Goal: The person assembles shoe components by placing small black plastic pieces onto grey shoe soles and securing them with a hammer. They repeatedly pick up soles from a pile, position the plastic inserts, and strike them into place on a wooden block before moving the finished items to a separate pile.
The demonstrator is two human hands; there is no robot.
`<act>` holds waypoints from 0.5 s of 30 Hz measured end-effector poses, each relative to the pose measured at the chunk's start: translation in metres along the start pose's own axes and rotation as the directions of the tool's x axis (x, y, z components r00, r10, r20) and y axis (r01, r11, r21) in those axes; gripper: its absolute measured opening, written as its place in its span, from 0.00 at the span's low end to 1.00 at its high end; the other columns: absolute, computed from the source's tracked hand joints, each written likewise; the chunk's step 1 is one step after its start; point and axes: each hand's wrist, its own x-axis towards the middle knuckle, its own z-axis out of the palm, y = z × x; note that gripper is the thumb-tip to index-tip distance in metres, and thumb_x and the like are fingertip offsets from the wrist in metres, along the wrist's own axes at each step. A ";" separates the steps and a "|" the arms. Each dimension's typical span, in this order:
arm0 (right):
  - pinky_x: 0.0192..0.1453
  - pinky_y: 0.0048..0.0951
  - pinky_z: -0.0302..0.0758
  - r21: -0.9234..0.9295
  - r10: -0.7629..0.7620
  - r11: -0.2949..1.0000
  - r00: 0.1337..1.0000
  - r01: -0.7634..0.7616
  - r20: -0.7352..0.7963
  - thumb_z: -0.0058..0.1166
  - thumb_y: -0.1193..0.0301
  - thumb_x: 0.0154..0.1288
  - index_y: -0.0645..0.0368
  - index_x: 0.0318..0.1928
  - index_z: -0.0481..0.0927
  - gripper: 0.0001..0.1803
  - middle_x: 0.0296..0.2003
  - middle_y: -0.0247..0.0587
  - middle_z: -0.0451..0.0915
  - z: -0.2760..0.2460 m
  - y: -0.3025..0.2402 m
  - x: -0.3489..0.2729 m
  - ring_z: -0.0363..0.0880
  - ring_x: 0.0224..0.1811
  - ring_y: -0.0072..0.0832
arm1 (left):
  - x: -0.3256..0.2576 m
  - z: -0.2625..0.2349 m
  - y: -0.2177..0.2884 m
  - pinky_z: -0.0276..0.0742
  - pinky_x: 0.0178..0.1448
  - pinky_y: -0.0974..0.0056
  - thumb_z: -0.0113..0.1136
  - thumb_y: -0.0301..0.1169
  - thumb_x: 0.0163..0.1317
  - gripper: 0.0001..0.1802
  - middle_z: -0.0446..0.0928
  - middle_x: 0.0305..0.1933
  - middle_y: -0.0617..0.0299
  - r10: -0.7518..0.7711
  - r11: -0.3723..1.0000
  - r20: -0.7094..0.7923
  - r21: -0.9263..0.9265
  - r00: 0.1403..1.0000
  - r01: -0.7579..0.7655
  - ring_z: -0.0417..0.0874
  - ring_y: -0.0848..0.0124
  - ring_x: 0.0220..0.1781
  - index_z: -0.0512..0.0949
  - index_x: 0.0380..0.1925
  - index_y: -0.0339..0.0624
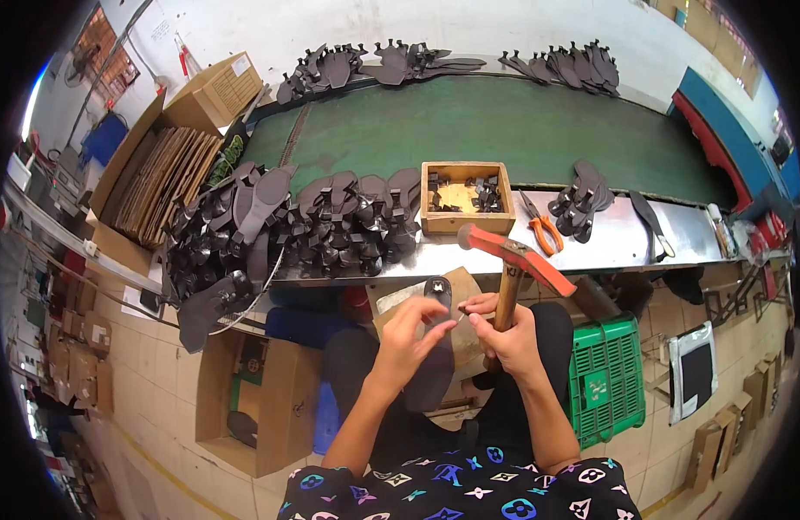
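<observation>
Seated at a steel bench [625, 247] beside a green conveyor belt [504, 130]; dark sandal sole [435, 364] lying lengthwise over the lap, its toe end up by a small dark strap piece [437, 290].

Left hand [406, 334] curled over the sole's edge, fingers pinched toward a thin pale nail [461, 318], too small to say whether actually gripped; right hand [507, 338] wrapped closed round the wooden handle of a hammer [514, 260], red head raised up and leftward, fingertips also meeting at that nail.

Apparently at the placing step: nail being set between both hands, hammer idle, no blow begun; next move likely calling for a steady upright nail, left fingers kept clear of the strike, a short controlled tap.

Nearby on the bench: wooden box [466, 198] of small dark fittings, orange-handled pliers [543, 227], a heap of dark strapped soles [331, 225]; green plastic crate [604, 381] by the right knee.
</observation>
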 end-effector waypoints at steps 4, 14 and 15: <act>0.20 0.17 0.65 -0.120 -0.063 0.991 0.997 0.058 -0.042 0.60 0.75 0.66 0.66 0.44 0.82 0.08 0.44 0.39 0.84 -0.002 0.002 0.022 0.71 0.22 0.12 | 0.022 0.012 -0.034 0.78 0.52 0.59 0.72 0.26 0.55 0.15 0.83 0.42 0.53 -0.076 0.996 -0.028 0.046 0.997 0.077 0.83 0.60 0.46 0.81 0.43 0.34; 0.47 0.32 0.77 -0.432 -0.200 0.854 0.948 0.292 0.246 0.61 0.78 0.62 0.68 0.44 0.81 0.10 0.41 0.45 0.83 -0.006 0.027 0.064 0.82 0.40 0.33 | 0.013 0.011 -0.062 0.79 0.46 0.64 0.72 0.28 0.56 0.14 0.85 0.38 0.54 -0.164 0.974 0.034 -0.155 0.986 0.168 0.86 0.71 0.38 0.85 0.42 0.37; 0.48 0.32 0.77 -0.488 -0.189 0.817 0.942 0.307 0.277 0.62 0.78 0.61 0.68 0.45 0.81 0.11 0.41 0.46 0.83 -0.006 0.027 0.066 0.83 0.41 0.36 | 0.011 0.011 -0.065 0.79 0.45 0.65 0.73 0.28 0.55 0.14 0.85 0.37 0.54 -0.204 0.959 0.041 -0.191 0.978 0.208 0.85 0.72 0.38 0.85 0.43 0.37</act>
